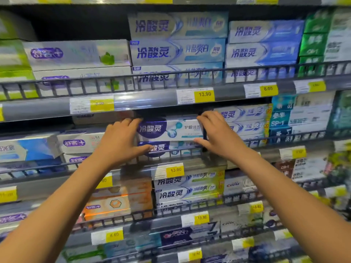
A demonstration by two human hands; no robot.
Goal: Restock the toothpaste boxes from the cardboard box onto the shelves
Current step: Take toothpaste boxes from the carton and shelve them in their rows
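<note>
A white and purple toothpaste box (171,129) lies lengthwise on the middle shelf (190,162), on top of a matching box (165,148). My left hand (121,143) grips its left end, fingers over the top and thumb underneath. My right hand (214,132) grips its right end the same way. The cardboard box is out of view.
Shelves above and below are packed with stacked toothpaste boxes behind grey wire rails (171,76). Yellow price tags (204,94) line the shelf edges. A dark gap (79,23) sits at the upper left above white boxes (76,54).
</note>
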